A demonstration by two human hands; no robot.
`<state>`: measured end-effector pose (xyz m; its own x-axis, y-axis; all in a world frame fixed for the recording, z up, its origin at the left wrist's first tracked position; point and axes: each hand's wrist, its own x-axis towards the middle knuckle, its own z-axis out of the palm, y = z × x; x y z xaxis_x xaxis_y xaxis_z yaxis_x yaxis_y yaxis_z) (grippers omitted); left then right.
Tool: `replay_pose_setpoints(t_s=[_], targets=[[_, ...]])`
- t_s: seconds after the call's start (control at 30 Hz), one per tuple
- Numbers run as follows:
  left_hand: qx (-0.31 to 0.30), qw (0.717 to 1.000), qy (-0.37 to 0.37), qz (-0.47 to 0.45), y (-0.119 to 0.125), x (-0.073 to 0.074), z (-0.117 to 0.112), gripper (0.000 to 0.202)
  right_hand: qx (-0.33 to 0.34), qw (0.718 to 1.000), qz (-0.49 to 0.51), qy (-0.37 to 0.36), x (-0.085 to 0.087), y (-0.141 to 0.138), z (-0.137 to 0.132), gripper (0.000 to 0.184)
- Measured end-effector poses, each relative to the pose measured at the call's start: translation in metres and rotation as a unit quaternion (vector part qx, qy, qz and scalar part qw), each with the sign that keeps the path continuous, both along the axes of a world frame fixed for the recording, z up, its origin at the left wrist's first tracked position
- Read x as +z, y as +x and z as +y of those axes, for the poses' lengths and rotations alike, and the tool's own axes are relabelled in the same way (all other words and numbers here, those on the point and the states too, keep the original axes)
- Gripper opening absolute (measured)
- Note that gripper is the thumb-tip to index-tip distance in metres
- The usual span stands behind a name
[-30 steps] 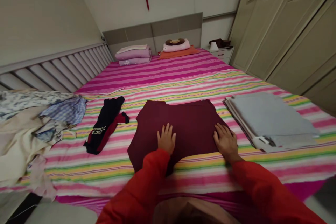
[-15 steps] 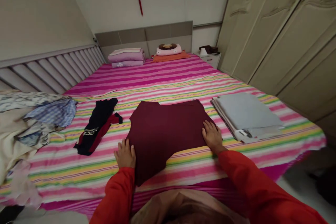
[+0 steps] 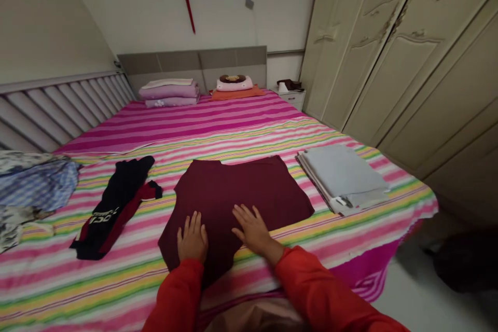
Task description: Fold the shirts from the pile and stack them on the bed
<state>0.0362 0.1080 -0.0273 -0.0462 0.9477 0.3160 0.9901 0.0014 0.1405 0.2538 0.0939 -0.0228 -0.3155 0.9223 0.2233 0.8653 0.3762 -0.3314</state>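
A maroon garment (image 3: 233,187) lies spread flat on the striped bed cover (image 3: 163,290), its outline like a top laid on its side. Near its lower left part, my left hand (image 3: 193,237) rests flat on the cloth with fingers stretched. My right hand (image 3: 252,229) lies on the garment's near middle edge, fingers spread and palm down. Neither hand grips anything. Left of the garment is a small navy and dark red piece of clothing (image 3: 112,207) with white lettering. To the right sits a stack of folded grey cloth (image 3: 342,171).
Crumpled clothes (image 3: 42,187) are heaped at the left. Folded lilac bedding (image 3: 171,91) and a pink pillow (image 3: 234,84) sit by the headboard (image 3: 163,65). A slatted rail (image 3: 66,106) runs along the left side; a wardrobe (image 3: 373,52) stands at the right.
My right hand has moved left from the garment's right end to its near middle edge. My left hand has shifted from the garment's edge onto the cloth. The view has turned slightly right.
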Motion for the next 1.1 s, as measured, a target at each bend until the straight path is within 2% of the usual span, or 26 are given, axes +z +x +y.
replay_pose_setpoints(t_s=[0.1,0.2,0.3,0.47,0.6,0.7,0.87,1.0,1.1], targets=[[0.005,1.000,0.006,0.009,-0.004,-0.003,-0.001,0.052,-0.075,0.996,-0.037,-0.006,0.001,0.066,0.019,0.054],[0.004,1.000,0.014,0.006,-0.007,-0.010,0.000,0.052,-0.176,0.982,-0.068,-0.031,0.011,0.135,0.039,0.052],[0.000,1.000,0.019,-0.009,-0.010,-0.018,0.002,0.053,-0.262,0.962,-0.048,-0.059,0.026,0.174,0.060,0.047],[-0.005,0.999,0.034,-0.020,-0.015,-0.028,0.001,0.055,-0.320,0.946,0.009,-0.042,0.043,0.178,0.116,0.036],[-0.015,0.999,0.034,-0.007,-0.016,-0.027,-0.002,0.057,-0.376,0.925,0.045,-0.038,0.047,0.180,0.169,0.035],[-0.021,0.999,0.033,0.006,-0.017,-0.025,-0.005,0.059,-0.406,0.911,0.058,-0.045,0.047,0.186,0.196,0.036],[-0.017,0.999,0.029,0.014,-0.018,-0.026,-0.008,0.061,-0.423,0.902,0.060,-0.061,0.047,0.195,0.218,0.024],[-0.019,1.000,0.021,0.007,-0.019,-0.027,-0.009,0.064,-0.456,0.886,0.055,-0.064,0.054,0.207,0.226,0.028],[-0.019,1.000,0.016,0.006,-0.020,-0.028,-0.010,0.065,-0.466,0.882,0.047,-0.059,0.060,0.196,0.226,0.031]])
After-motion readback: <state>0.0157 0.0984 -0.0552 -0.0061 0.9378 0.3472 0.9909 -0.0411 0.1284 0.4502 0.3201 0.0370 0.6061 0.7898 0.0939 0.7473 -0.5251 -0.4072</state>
